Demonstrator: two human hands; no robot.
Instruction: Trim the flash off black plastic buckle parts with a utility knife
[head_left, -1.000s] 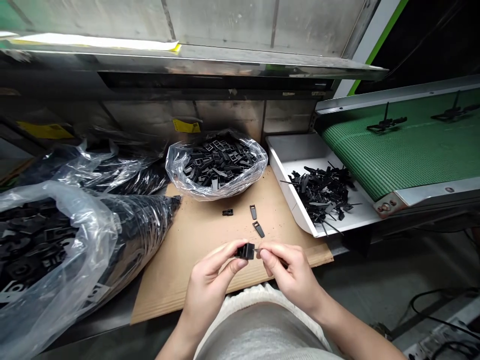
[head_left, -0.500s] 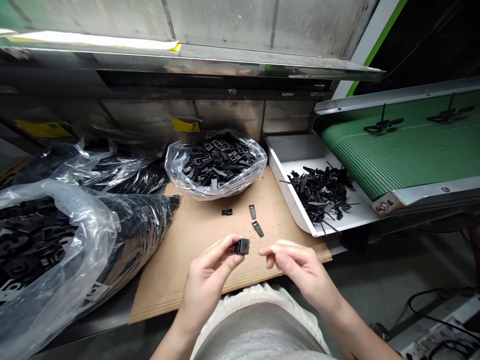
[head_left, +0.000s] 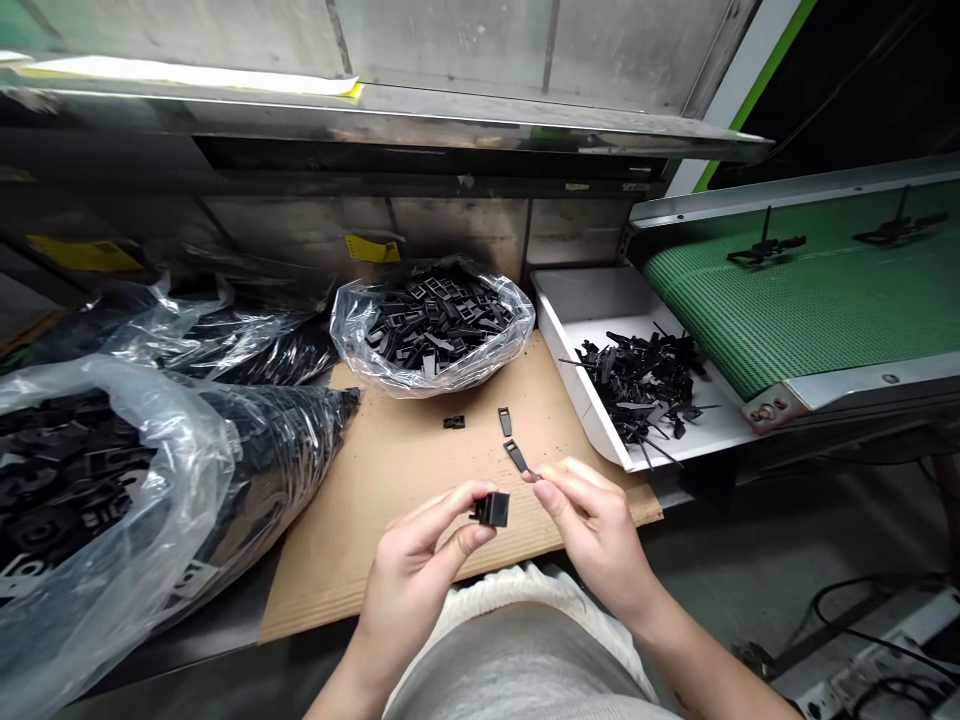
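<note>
Between its thumb and index finger, my left hand (head_left: 420, 555) holds a small black block-shaped part (head_left: 493, 509) over the cardboard sheet (head_left: 390, 470). My right hand (head_left: 592, 515) is pinched at the lower end of a flat black piece (head_left: 516, 456) with a rectangular opening; whether the fingers grip it or only touch it is hard to see. A second flat piece (head_left: 505, 421) lies just beyond it. Further left on the cardboard rests a small black part (head_left: 454, 423).
A plastic bag of black pieces (head_left: 442, 320) stands behind the cardboard. At left is a larger open bag (head_left: 67, 480). On the right, a white tray (head_left: 600, 430) holds black parts beside a green conveyor (head_left: 840, 310). A metal shelf (head_left: 450, 125) crosses above.
My right hand has moved slightly forward to the nearer flat piece. The block in my left hand has shifted a little to the right and turned.
</note>
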